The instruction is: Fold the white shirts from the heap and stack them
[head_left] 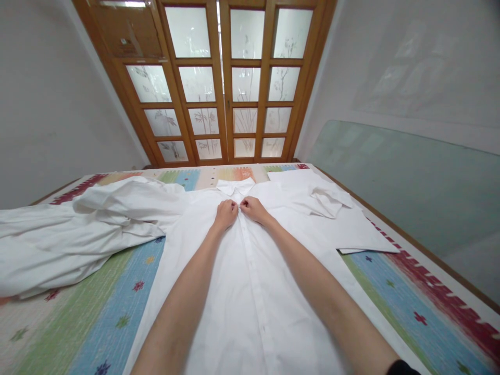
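Observation:
A white collared shirt (230, 291) lies spread out face up, its collar (235, 186) at the far end and its button placket running down the middle toward me. Just below the collar, my left hand (227, 213) pinches the placket from the left side. Opposite it, my right hand (252, 209) pinches the same front edge, with the fingertips of both hands almost touching. Whatever button sits between the fingers is too small to make out. Both forearms stretch over the shirt front.
More white garments (97, 224) lie heaped at the left, and folded white cloth (363, 234) lies under the shirt's right side. A striped, patterned bedspread (89, 307) covers the bed. A pale green headboard-like panel (394, 177) stands at the right, and wooden glazed doors (226, 114) stand beyond.

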The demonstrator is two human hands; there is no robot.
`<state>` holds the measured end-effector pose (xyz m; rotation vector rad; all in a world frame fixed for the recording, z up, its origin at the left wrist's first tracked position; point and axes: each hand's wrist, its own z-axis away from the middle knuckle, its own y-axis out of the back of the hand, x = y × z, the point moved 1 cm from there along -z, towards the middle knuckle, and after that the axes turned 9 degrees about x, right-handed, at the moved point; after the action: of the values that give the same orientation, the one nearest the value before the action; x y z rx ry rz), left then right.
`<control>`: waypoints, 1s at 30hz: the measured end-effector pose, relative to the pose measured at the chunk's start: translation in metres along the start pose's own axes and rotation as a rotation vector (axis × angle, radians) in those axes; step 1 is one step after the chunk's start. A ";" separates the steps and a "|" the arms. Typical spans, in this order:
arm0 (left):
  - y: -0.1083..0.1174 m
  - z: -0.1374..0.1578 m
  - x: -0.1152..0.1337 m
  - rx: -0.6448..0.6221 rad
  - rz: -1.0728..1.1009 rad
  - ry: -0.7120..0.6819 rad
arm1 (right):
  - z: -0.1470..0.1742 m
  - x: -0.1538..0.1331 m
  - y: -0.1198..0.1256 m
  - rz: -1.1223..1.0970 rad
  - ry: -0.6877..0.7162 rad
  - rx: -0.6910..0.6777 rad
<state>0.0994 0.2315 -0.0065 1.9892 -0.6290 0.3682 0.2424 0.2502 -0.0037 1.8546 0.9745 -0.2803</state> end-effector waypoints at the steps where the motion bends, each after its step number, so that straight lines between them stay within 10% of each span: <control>1: 0.000 0.000 0.000 0.001 0.000 0.003 | 0.001 0.000 -0.001 0.018 0.017 0.008; 30: 0.006 0.001 -0.004 -0.012 0.085 -0.049 | 0.004 0.005 -0.001 -0.019 0.091 0.022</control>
<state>0.0932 0.2294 -0.0047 1.9696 -0.7468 0.3671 0.2458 0.2494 -0.0086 1.8926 1.0553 -0.2204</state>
